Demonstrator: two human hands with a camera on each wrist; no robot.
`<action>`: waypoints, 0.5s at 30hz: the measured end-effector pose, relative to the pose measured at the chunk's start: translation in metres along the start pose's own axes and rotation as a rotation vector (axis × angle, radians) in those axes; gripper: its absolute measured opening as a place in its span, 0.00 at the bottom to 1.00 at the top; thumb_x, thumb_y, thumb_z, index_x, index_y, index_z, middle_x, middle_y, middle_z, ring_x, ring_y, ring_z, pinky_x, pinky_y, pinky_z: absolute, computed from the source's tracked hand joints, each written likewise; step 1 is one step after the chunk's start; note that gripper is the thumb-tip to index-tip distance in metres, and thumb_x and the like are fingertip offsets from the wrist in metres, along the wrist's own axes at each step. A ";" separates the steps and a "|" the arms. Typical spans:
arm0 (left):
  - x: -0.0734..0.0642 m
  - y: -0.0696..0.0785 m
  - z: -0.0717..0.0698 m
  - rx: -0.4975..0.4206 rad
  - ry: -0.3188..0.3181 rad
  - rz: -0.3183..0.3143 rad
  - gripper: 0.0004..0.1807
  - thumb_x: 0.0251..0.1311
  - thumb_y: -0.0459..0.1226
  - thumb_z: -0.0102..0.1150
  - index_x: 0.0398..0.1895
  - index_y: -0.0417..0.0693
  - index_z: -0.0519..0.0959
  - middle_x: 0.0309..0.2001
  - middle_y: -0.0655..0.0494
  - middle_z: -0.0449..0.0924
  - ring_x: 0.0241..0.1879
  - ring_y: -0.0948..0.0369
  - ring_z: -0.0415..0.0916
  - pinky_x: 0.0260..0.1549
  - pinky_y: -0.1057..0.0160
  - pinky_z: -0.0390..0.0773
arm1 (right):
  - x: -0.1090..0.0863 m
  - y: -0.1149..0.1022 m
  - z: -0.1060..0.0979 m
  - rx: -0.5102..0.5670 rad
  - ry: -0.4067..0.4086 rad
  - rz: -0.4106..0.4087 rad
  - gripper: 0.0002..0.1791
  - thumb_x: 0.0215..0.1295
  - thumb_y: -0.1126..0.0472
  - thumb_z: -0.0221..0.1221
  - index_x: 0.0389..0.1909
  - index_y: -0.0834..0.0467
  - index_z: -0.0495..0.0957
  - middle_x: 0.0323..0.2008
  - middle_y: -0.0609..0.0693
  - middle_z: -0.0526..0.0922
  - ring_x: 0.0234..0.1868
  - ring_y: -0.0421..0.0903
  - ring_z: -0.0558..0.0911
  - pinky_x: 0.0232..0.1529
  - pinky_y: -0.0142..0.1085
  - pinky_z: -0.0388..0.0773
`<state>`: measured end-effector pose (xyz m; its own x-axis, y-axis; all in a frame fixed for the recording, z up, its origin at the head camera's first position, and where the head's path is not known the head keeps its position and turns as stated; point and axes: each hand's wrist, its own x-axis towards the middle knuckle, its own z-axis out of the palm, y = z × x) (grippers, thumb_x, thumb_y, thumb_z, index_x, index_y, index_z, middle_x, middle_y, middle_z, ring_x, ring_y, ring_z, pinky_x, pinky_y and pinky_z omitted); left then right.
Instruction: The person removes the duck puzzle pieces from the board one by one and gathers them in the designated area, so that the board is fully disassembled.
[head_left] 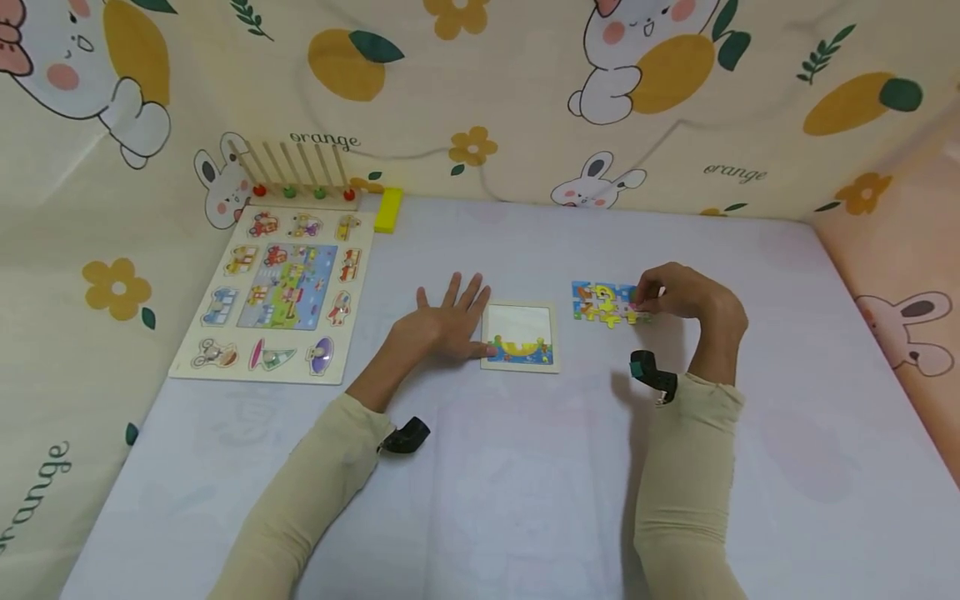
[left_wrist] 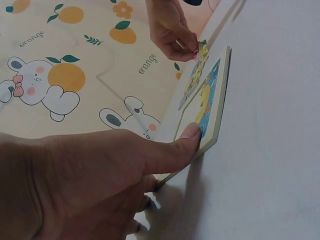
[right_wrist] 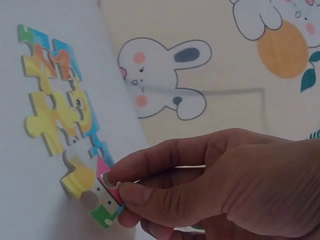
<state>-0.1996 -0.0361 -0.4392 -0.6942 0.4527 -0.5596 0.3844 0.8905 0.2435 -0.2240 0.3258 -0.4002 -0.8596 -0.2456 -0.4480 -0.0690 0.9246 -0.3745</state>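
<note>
My left hand (head_left: 450, 327) lies with fingers spread beside a small square puzzle tray (head_left: 557, 333), its thumb resting on the tray's left edge. The tray's lower part is filled with joined pieces (head_left: 525, 353) in blue and yellow, while its upper part shows bare white. To the right of it, a group of loose jigsaw pieces (head_left: 600, 302) lies close together on the table. Over their right end, my right hand (right_wrist: 175, 185) pinches a jigsaw piece (right_wrist: 106, 204) with a pink roof and green corner between thumb and index finger. That piece is tilted above the table.
A large wooden picture board (head_left: 180, 367) lies on the left of the white table. Behind it stands a rack of upright pegs (head_left: 300, 171) with red and green beads. A yellow block (head_left: 388, 210) sits next to the rack. A printed cloth wall (head_left: 517, 83) closes off the back.
</note>
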 end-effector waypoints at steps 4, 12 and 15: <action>0.000 -0.001 0.000 0.001 -0.001 0.004 0.56 0.74 0.64 0.47 0.85 0.52 0.25 0.84 0.53 0.11 0.84 0.47 0.11 0.76 0.23 0.31 | 0.003 -0.001 0.001 0.007 0.001 -0.003 0.06 0.71 0.62 0.64 0.43 0.60 0.82 0.45 0.58 0.85 0.49 0.54 0.77 0.52 0.50 0.72; -0.001 0.000 -0.001 0.009 -0.004 0.006 0.56 0.74 0.64 0.47 0.85 0.51 0.25 0.84 0.52 0.11 0.84 0.47 0.11 0.76 0.23 0.32 | 0.001 0.000 -0.002 0.021 -0.052 0.095 0.19 0.70 0.56 0.65 0.52 0.66 0.77 0.48 0.63 0.80 0.50 0.58 0.76 0.53 0.52 0.74; -0.001 0.000 -0.002 0.011 -0.008 0.006 0.56 0.74 0.64 0.47 0.85 0.51 0.24 0.84 0.52 0.10 0.84 0.46 0.11 0.76 0.23 0.32 | 0.001 0.000 -0.003 0.033 -0.082 0.129 0.18 0.68 0.55 0.67 0.48 0.65 0.78 0.42 0.58 0.79 0.47 0.55 0.75 0.46 0.44 0.73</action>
<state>-0.2001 -0.0366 -0.4375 -0.6871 0.4575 -0.5644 0.3949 0.8872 0.2384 -0.2260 0.3261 -0.3978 -0.8160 -0.1498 -0.5583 0.0572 0.9401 -0.3359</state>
